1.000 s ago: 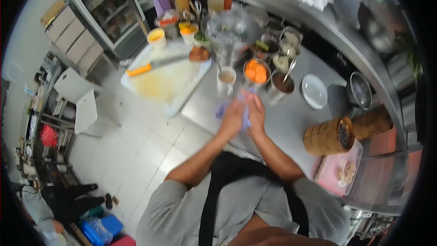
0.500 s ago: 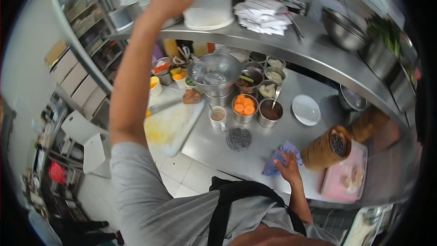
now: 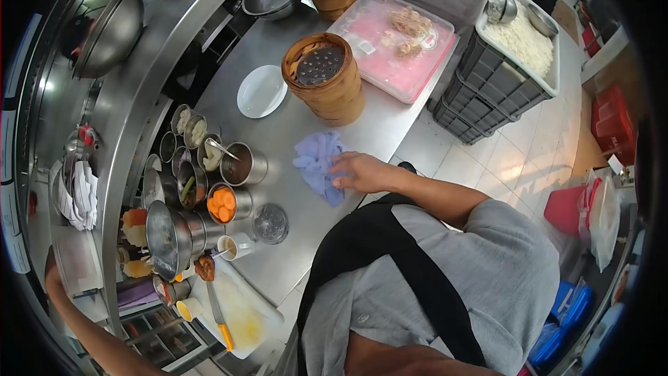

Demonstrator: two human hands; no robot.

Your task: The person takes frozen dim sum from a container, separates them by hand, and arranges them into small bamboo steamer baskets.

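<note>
My right hand (image 3: 363,171) is at the near edge of the steel counter, its fingers and thumb closed on a crumpled blue-purple cloth (image 3: 320,160). At the far left my left hand (image 3: 51,262) is raised beside a white plastic tub (image 3: 75,254) on the upper shelf; its fingers are too hidden to make out. Close to the cloth stand a stack of bamboo steamers (image 3: 334,106) and a white plate (image 3: 261,92). Sliced carrots (image 3: 222,205) fill a metal pot, and a spoon stands in a pot of brown sauce (image 3: 240,166).
A knife (image 3: 217,306) and a browned piece of food (image 3: 204,268) lie on a white cutting board (image 3: 243,292). A mug (image 3: 236,245) and clear bowl (image 3: 271,223) sit nearby. At the back, a pink lidded box (image 3: 390,63) adjoins a grey crate (image 3: 480,94) topped with rice.
My view has swung to the right, so the counter appears rotated and the rice crate shows. My right hand's fingers, spread over the cloth before, are now closed on its edge.
</note>
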